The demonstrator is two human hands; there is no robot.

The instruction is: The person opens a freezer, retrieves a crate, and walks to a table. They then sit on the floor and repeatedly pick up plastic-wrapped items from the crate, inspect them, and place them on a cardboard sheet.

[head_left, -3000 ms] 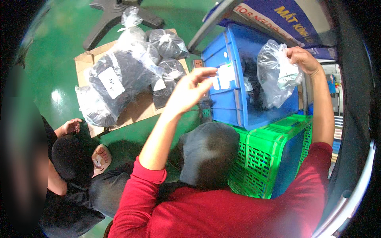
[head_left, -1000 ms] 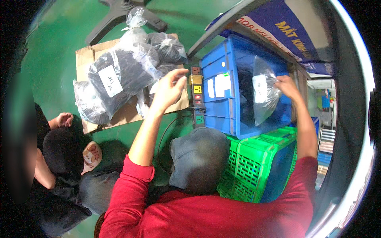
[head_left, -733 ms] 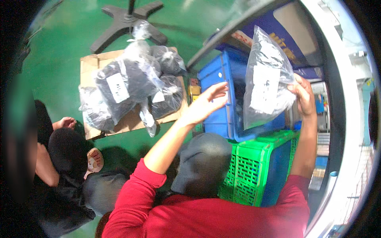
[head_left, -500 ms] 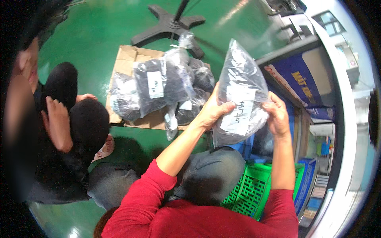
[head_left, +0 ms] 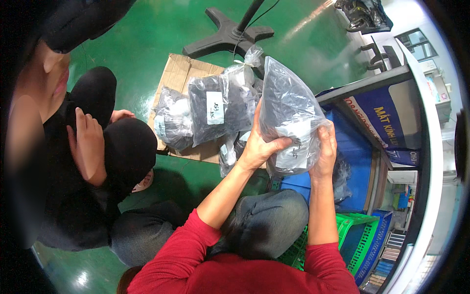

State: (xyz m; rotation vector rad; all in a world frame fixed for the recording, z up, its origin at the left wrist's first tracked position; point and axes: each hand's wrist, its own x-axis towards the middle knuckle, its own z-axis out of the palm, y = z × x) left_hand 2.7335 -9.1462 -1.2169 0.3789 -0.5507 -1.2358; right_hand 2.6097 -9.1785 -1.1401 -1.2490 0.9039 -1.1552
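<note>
A clear plastic bag (head_left: pixel 289 105) with dark contents and a white label is held up in front of me. My left hand (head_left: pixel 264 147) grips its left side, the thumb pressed across the label. On the opposite side, my right hand (head_left: pixel 323 149) has its fingers wrapped round the bag's edge. Just beyond my left hand, several similar bags lie heaped on flattened cardboard (head_left: pixel 171 73). One of them, a labelled bag of dark contents (head_left: pixel 205 122), sits on top of the heap. What exactly the bags contain is hard to make out through the plastic.
A person in black (head_left: pixel 93 161) crouches at my left, one hand on a knee. Beyond the cardboard stands a black stand base (head_left: pixel 230 36). To my right are a blue bin (head_left: pixel 360 181) with a bag inside, a green crate (head_left: pixel 352 225) and a framed sign board (head_left: pixel 387 117).
The held bag has come slightly lower, and its top has tipped leftward. My right hand has shifted left along with it. The view has swung, showing more of the blue bin.
</note>
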